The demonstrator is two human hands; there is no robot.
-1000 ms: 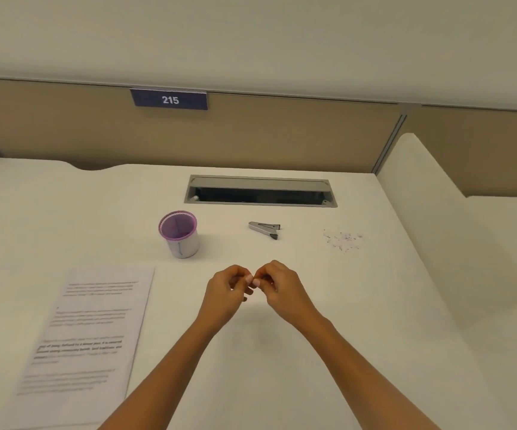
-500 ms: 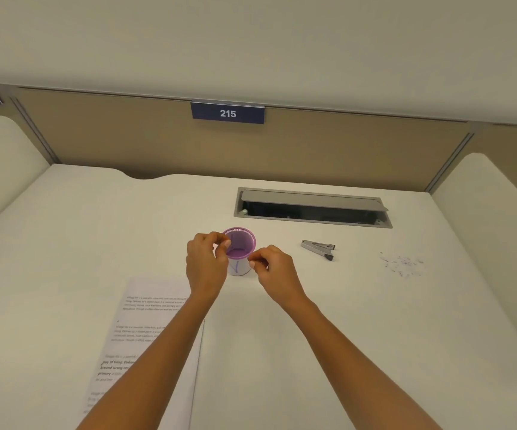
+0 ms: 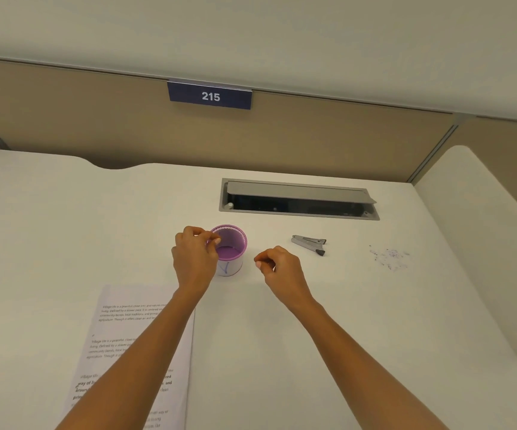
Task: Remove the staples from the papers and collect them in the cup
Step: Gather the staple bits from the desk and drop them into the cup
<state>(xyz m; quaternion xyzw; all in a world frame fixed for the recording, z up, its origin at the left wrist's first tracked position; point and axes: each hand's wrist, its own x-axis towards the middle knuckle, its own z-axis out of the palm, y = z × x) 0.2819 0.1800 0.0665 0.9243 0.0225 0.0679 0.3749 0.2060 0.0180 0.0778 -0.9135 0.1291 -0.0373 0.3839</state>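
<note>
A small white cup [image 3: 234, 266] with a purple mesh lining stands at the middle of the desk. My left hand [image 3: 193, 259] hovers at its left rim, thumb and fingertips pinched together over the opening; a staple between them is too small to make out. My right hand [image 3: 282, 270] floats just right of the cup with fingers curled in, and nothing shows in it. Printed papers [image 3: 120, 324] lie at the near left, partly under my left forearm. A metal staple remover [image 3: 308, 243] rests right of the cup.
Tiny scattered bits [image 3: 389, 257] lie on the desk at the right. A grey cable hatch [image 3: 297, 193] stands open behind the cup. Partition walls enclose the desk at the back and on both sides.
Both hands, first pinched together near the desk's front, rose to the cup and separated. My left hand is now over the rim; my right has drawn away to the right.
</note>
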